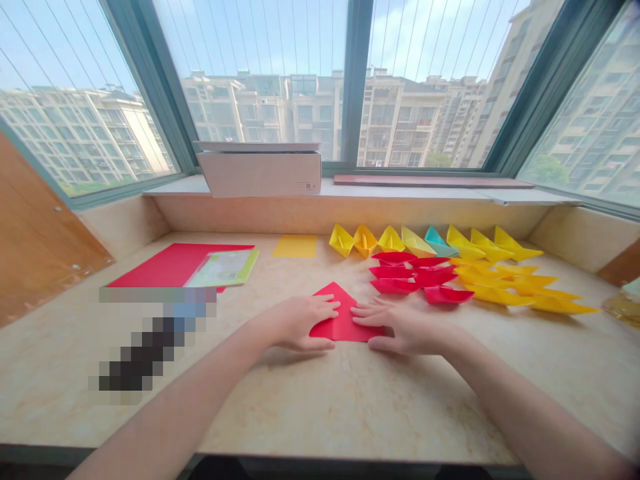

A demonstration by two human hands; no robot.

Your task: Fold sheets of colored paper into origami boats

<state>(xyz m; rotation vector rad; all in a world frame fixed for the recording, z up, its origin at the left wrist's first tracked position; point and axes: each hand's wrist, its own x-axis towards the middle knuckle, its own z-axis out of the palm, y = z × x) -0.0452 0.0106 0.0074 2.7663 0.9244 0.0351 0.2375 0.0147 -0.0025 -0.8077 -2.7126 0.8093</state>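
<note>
A folded sheet of red paper [342, 329] lies on the stone counter, its peak pointing away from me. My left hand [300, 323] rests on its left side, fingers stretched out over the paper and thumb along the lower edge. On the right side lies my right hand [400, 325], also with fingers extended flat and the thumb near the bottom edge. Parts of the paper's sides are hidden under the fingers. Just beyond my right hand are several red paper boats [395, 286].
Yellow paper boats [500, 295] and one blue boat [440, 241] stand in rows at the back right. A yellow sheet [295, 246], red sheets [160, 263] and a packet [225, 268] lie left. A white box [260, 172] sits on the windowsill. A blurred dark object [145, 353] lies at left.
</note>
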